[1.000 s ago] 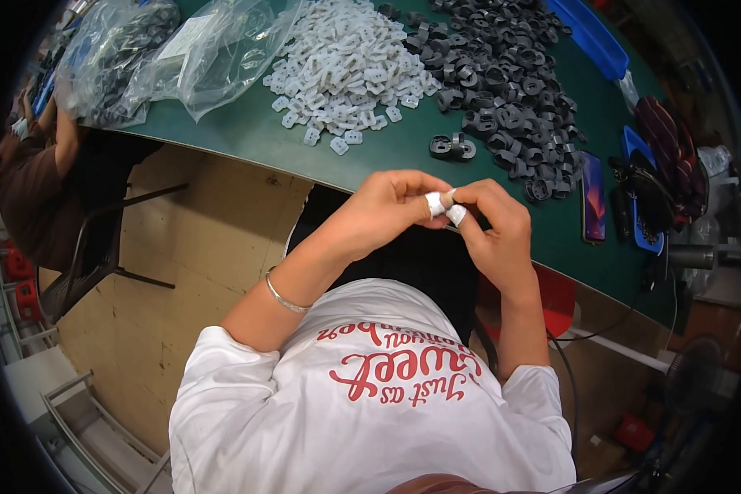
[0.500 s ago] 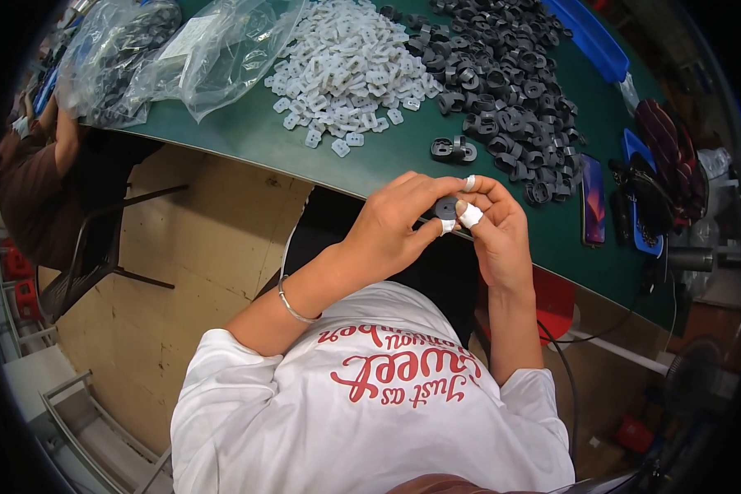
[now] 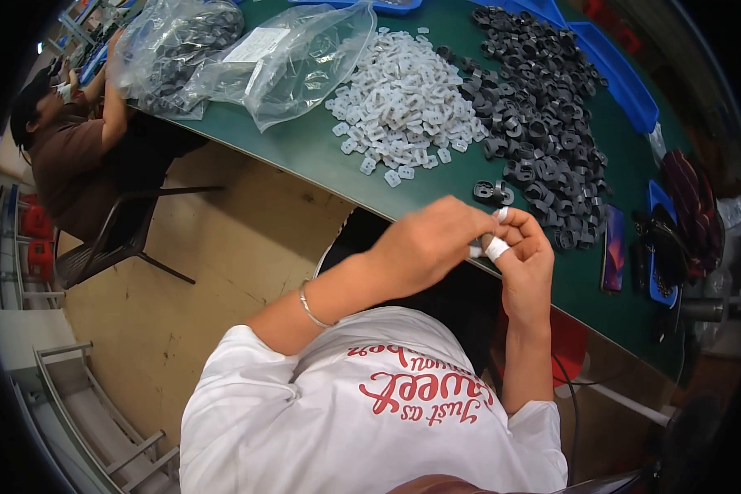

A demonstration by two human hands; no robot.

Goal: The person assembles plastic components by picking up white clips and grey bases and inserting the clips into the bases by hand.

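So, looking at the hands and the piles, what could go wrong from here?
1. The left hand and right hand meet at the near edge of the green table, so a small part, if let slip, might drop to the floor.
2. White tape wraps some right-hand fingers, which could dull their feel.
3. The pale pile and dark pile sit side by side, so pieces may mix.
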